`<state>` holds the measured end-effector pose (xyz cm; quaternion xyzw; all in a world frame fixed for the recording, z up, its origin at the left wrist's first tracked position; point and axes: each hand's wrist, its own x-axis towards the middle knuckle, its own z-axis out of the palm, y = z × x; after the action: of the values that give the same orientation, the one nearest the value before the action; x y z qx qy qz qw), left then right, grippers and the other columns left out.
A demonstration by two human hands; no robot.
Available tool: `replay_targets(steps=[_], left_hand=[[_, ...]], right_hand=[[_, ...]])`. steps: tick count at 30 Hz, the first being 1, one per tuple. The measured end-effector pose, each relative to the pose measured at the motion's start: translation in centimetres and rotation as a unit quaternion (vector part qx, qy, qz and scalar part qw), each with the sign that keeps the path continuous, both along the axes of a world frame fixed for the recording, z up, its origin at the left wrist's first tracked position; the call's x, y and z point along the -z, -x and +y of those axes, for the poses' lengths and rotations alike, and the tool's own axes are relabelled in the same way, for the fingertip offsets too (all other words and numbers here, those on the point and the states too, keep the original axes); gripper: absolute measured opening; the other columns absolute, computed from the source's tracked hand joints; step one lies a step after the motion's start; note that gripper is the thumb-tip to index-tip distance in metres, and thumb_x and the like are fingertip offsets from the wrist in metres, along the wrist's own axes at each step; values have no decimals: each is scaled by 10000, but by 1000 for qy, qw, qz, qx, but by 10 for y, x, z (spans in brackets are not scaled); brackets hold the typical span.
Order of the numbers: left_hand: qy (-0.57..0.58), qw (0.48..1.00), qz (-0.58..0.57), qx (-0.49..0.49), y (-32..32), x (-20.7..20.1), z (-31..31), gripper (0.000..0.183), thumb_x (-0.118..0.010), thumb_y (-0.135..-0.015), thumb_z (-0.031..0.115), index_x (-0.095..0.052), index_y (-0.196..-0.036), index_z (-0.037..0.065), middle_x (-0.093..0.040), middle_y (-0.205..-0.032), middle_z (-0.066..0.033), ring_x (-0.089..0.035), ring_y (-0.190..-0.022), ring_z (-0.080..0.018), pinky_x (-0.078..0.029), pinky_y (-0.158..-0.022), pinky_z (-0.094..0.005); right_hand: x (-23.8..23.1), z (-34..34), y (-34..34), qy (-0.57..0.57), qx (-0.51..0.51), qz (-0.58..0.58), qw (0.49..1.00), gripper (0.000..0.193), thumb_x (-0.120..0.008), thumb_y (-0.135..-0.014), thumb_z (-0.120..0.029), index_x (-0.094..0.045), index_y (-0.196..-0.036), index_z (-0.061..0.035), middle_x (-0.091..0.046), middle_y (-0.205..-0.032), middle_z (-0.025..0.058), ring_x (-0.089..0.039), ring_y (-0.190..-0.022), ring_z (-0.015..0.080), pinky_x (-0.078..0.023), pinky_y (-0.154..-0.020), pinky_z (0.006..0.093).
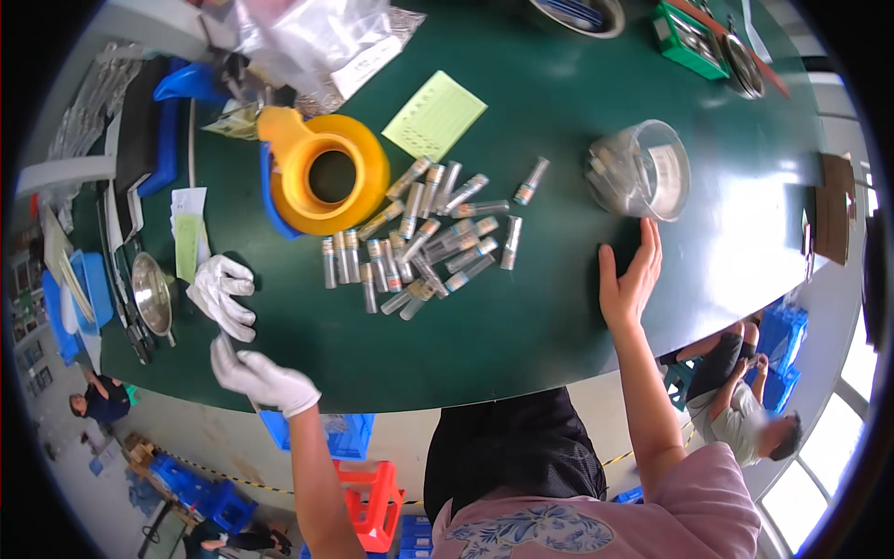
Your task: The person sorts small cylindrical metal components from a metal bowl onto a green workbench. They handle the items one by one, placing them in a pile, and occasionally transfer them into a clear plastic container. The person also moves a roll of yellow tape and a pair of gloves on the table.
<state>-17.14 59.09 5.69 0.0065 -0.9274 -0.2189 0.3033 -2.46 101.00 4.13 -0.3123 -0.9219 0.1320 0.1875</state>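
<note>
A blurred, white-gloved left hand (267, 380), its grip unclear, is beside a white cloth glove (222, 291) on the glossy green table (484, 363); the bare right hand (629, 291) is open, thumb apart. Pinching the glove lightly probably works best.

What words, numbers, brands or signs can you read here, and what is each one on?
None reads clearly enough to quote.
Pale green sheet: rows of dark marks, too small.
Clear tubes: printed bands, too small.
Clear cup: whitish label, too small.
White label by the plastic bag: blurred.
Green slip near the loose white glove: too small to tell.
</note>
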Motion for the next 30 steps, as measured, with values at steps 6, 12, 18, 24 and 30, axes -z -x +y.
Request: replay_targets(steps=[6,12,18,24,30], left_hand=[[-348,710,-248,-559,42,-17,-131,705,-645,-828,454,-513,-1285,-67,-539,-1329,-194,-586,-1111,-293,-449,-966,-418],[-418,636,-145,-632,58,8,-179,660,-467,-893,542,-636,-1110,-59,-675,-1075,-201,-651,-954,-343,-488,-864,-398],[-359,581,-235,-691,70,-16,-162,626,-327,-952,523,-668,-1016,2,-689,-1023,-187,-662,-870,-381,-517,-799,-438],[-368,547,-263,-704,79,-18,-160,623,-293,-974,522,-649,-1060,19,-695,-996,-165,-670,-848,-358,-541,-776,-444],[-376,520,-290,-711,89,-28,-166,594,-309,-979,500,-648,-1063,19,-697,-984,-153,-671,-849,-346,-540,-754,-429]], right_hand=[[-3,-16,-21,88,-18,64,994,502,-588,-868,-57,-450,-1343,24,-480,-1340,198,-440,-1247,350,-310,-1082,429],[-47,-105,52,74,-260,132,954,363,-579,-834,13,-543,-1195,35,-540,-1232,205,-537,-1118,347,-413,-971,433],[-106,-279,233,164,-575,91,797,280,-646,-699,63,-650,-966,-21,-642,-939,150,-611,-880,323,-461,-798,399],[-93,-393,359,76,-708,65,699,243,-692,-655,-6,-643,-881,-81,-626,-875,46,-588,-846,243,-441,-759,379],[-71,-440,409,-116,-797,-70,589,332,-762,-614,-56,-612,-903,-120,-578,-935,11,-550,-923,204,-408,-815,341]])
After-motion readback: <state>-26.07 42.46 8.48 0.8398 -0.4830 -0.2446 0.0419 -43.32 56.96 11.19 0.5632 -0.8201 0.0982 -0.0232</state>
